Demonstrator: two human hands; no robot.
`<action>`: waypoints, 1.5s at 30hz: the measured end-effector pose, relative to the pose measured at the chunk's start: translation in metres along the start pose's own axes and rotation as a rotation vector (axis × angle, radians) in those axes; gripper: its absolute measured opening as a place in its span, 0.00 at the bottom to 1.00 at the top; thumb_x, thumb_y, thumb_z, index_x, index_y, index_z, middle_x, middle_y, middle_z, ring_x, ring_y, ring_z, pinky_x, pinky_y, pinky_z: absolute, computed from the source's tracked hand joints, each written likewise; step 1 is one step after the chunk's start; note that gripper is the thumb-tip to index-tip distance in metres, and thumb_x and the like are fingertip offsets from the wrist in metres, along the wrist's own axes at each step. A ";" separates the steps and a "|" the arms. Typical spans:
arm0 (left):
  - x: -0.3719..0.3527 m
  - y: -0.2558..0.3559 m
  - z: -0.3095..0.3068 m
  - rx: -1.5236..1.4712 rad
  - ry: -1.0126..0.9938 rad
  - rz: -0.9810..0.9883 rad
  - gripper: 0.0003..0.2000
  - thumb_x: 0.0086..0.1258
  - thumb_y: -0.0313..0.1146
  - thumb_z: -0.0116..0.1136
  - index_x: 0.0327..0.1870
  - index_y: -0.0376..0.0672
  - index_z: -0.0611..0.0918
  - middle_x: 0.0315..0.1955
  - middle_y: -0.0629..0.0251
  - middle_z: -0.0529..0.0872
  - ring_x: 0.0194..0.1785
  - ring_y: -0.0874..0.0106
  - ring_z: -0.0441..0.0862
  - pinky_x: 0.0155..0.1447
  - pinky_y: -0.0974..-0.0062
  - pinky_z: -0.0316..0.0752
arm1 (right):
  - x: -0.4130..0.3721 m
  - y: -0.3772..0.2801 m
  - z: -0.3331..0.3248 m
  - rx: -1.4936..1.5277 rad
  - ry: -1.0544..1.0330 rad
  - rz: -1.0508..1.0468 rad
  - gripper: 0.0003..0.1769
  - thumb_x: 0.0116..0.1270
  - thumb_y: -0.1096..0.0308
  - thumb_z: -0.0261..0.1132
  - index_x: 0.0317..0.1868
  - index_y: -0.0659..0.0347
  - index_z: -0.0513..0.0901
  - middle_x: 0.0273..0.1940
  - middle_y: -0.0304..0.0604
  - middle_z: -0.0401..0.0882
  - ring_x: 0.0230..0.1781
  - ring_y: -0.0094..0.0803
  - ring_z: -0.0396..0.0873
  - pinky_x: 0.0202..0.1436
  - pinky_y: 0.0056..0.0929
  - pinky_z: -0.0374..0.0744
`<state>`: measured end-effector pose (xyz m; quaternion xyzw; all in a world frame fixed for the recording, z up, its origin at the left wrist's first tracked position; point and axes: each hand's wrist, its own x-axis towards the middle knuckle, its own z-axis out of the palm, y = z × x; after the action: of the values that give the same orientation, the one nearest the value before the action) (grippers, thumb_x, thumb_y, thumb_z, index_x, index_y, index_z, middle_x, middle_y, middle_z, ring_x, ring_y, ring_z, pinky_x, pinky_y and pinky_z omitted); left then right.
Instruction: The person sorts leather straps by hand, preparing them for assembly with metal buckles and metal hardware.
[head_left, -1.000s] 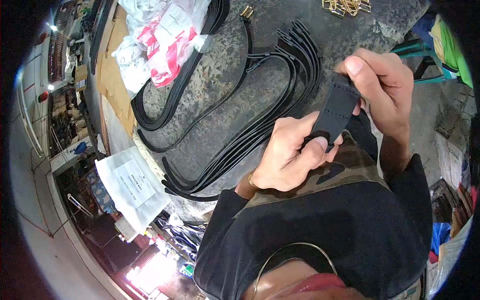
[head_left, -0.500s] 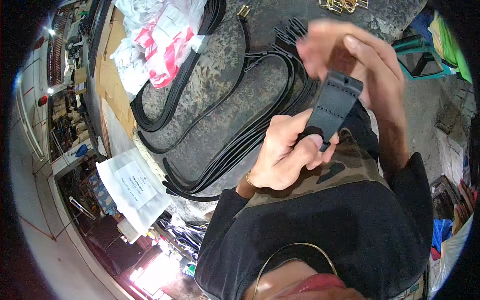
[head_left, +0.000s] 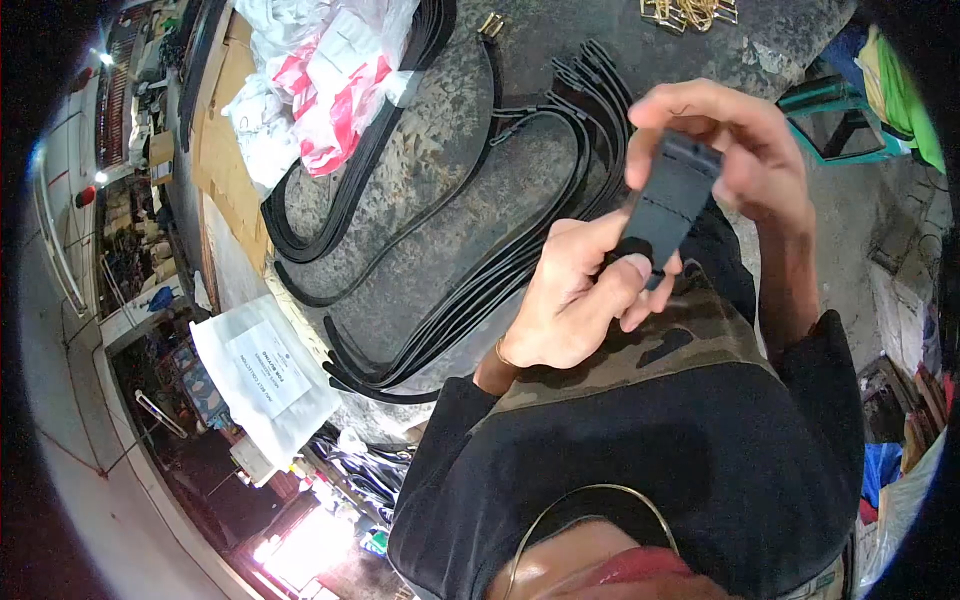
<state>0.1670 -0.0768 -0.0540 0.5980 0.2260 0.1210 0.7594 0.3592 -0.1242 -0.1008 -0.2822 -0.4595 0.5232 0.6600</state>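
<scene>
Black stitched strap, one, held between both hands: lower end pinched in the left hand's fingers, presumably for steadiness; right hand's fingers spread about its upper end, contact unclear. Black strips, bundled alongside on counter, seemingly for order.

Fisheye bend, dark corners, glare lower left, right hand slightly blurred

left hand gripped a black strap, thumb on top. right hand curved around its upper end, blurred; contact unclear. belts lay bundled on the table, bag against one bundle. gold buckles sat at top of view.
</scene>
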 end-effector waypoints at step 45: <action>0.035 -0.027 -0.013 0.107 0.231 -0.021 0.20 0.78 0.31 0.43 0.67 0.32 0.63 0.15 0.67 0.76 0.16 0.82 0.68 0.21 0.80 0.64 | 0.014 0.091 -0.171 -1.358 0.675 0.073 0.15 0.65 0.57 0.65 0.33 0.61 0.86 0.24 0.48 0.82 0.28 0.39 0.81 0.36 0.35 0.78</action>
<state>0.1882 -0.0566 -0.0892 0.6173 0.3241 0.1688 0.6967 0.4749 -0.0660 -0.2459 -0.7864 -0.4441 0.0323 0.4282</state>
